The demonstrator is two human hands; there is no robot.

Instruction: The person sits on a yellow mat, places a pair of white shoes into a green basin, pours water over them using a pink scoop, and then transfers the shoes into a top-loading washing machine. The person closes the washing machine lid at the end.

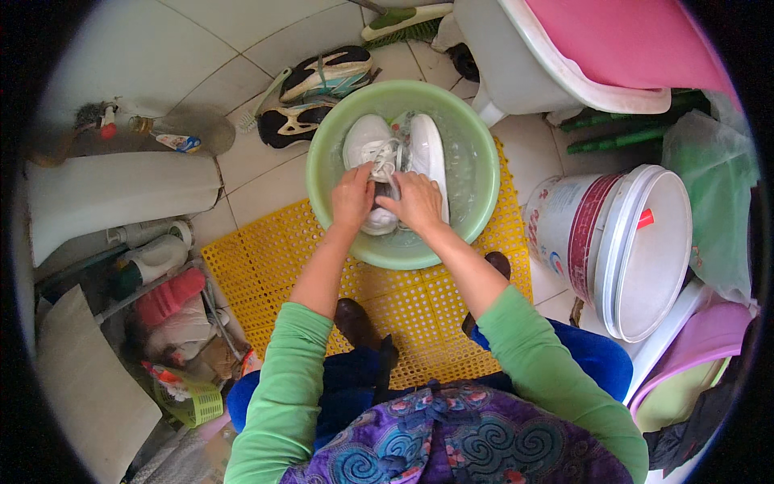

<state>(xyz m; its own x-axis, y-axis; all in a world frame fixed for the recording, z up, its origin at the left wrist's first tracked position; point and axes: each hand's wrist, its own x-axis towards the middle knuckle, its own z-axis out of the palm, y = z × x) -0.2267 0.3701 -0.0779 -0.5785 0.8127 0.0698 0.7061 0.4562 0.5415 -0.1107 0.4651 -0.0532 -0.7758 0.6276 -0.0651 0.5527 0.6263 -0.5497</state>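
A round pale green plastic basin (493,175) with water in it stands on the floor before me. Two white sneakers lie in it side by side. The left one, a laced sneaker (367,136), points away from me, while the right sneaker (430,148) rests partly on its side. My left hand (354,196) is at the left edge of the laced sneaker's opening, fingers on its collar and tongue. Across from it, my right hand (414,196) has its thumb at the opening and its fingers near the laces. Both hands grip this sneaker around its tongue.
A yellow perforated mat (278,260) lies beneath. Dark sports shoes (329,72) and a small white brush (260,106) are beyond the basin's left. At the right are a white plastic bucket (580,242) on its side and a white tub (526,66). A clear bottle (208,133) is left.
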